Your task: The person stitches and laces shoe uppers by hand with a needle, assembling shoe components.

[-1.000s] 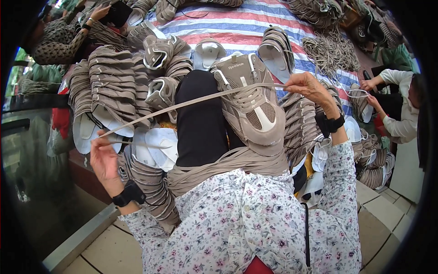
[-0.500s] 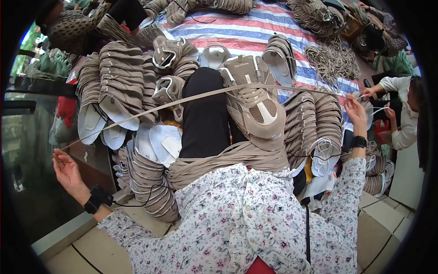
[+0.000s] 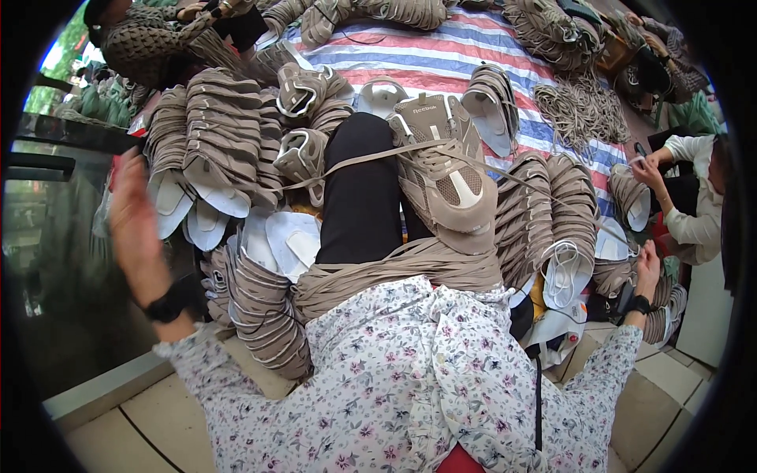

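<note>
A taupe sneaker upper (image 3: 443, 169) stands toe toward me beside my black-clad knee (image 3: 359, 197). Flat taupe shoelace (image 3: 359, 160) is threaded through its eyelets. The left length drapes across the knee and slackens over the stacked uppers. My left hand (image 3: 138, 225), blurred, is raised at the far left with fingers stretched and no lace visible in it. At the right, my right hand (image 3: 648, 270) is closed, with the other lace length (image 3: 544, 191) running taut from the sneaker to its fingertips. A bundle of loose laces (image 3: 394, 272) lies across my lap.
Stacks of nested uppers stand left (image 3: 225, 138) and right (image 3: 527, 213). A striped sheet (image 3: 426, 51) lies ahead, with a heap of laces (image 3: 579, 110) on it. A co-worker's hands (image 3: 654, 173) are at the right. A dark glass panel (image 3: 79, 299) borders the left.
The left lace length has left my left hand and dropped slack across the knee. My left hand has risen. My right hand has moved down and outward, drawing its lace length lower.
</note>
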Demonstrator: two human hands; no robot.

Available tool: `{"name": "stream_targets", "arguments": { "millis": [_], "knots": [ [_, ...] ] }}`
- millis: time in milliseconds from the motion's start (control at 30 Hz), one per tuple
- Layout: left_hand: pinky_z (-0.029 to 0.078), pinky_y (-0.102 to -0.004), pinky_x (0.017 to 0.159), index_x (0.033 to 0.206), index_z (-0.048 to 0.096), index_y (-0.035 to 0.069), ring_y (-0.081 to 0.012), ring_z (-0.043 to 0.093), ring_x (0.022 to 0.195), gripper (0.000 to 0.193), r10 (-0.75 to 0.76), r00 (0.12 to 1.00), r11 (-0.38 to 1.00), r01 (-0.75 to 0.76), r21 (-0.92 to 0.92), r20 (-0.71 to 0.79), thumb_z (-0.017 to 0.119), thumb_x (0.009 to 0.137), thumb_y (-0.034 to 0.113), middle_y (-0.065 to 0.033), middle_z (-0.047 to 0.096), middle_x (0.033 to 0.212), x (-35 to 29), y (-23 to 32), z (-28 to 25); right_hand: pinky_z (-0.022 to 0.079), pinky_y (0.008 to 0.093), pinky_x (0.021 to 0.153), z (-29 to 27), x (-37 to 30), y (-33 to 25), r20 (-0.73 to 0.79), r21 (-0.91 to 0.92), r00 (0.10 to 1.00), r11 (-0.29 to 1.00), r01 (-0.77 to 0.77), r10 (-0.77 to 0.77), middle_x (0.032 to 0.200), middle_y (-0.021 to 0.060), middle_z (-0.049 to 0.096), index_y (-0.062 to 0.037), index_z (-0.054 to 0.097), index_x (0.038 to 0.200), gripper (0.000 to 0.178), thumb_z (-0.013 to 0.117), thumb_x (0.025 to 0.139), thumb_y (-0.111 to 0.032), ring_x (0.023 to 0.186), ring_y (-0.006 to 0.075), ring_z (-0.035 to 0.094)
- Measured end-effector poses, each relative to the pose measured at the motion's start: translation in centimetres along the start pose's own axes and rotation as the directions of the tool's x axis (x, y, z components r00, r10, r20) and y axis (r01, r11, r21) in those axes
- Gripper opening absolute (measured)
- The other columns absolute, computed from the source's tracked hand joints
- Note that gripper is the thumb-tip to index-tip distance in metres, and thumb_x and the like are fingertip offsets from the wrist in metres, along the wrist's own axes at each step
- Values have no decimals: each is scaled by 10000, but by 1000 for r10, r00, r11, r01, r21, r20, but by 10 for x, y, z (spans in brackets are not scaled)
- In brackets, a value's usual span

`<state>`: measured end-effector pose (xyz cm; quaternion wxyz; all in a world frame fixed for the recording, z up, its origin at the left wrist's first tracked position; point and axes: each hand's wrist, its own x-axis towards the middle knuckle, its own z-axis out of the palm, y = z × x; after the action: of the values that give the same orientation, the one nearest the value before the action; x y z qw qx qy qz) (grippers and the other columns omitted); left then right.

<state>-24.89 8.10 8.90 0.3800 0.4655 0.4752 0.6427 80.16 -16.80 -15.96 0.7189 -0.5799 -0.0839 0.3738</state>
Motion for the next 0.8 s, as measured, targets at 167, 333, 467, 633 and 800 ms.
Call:
{"name": "stream_targets", "arguments": {
  "millis": [167,333,467,633,800],
  "knots": [
    [535,-205,768,1079,704,-22,-111,686,824,228,-351,833,932,265,249,428,619,985,167,-84,719,955,-29,-95,180,483,203,653,-12,-45,26,8,-85,999,996,-37,38,1060,96,666,5,602,1109,146,610,974,-52,834,114,611],
    [505,-204,578,898,734,-39,-76,634,613,221,-330,752,882,31,470,570,645,941,159,-37,671,670,-64,-148,253,498,219,646,16,-74,76,4,-187,999,981,-44,46,1057,116,668,32,568,1210,266,631,971,-68,822,140,621],
    [481,-278,553,877,725,-43,-118,609,558,235,-127,749,747,-359,559,651,645,911,175,-102,642,617,-73,-145,260,505,228,661,64,-105,107,-62,-184,994,978,-99,89,1017,79,671,6,590,1179,240,651,958,-67,826,134,636],
    [457,-306,542,917,734,-41,-139,555,533,260,-198,720,761,-315,567,665,663,906,210,-121,652,633,-84,-139,257,499,247,681,164,-114,137,115,-207,972,962,-178,205,919,45,652,12,612,1168,250,677,942,-72,800,135,624],
    [443,-296,533,915,734,-41,-126,543,533,260,-225,704,790,-272,549,674,662,904,208,-115,642,628,-83,-137,259,484,250,689,276,-127,148,292,-322,937,942,-94,193,919,30,633,16,628,1161,231,666,950,-71,788,130,598]
  ]
}}
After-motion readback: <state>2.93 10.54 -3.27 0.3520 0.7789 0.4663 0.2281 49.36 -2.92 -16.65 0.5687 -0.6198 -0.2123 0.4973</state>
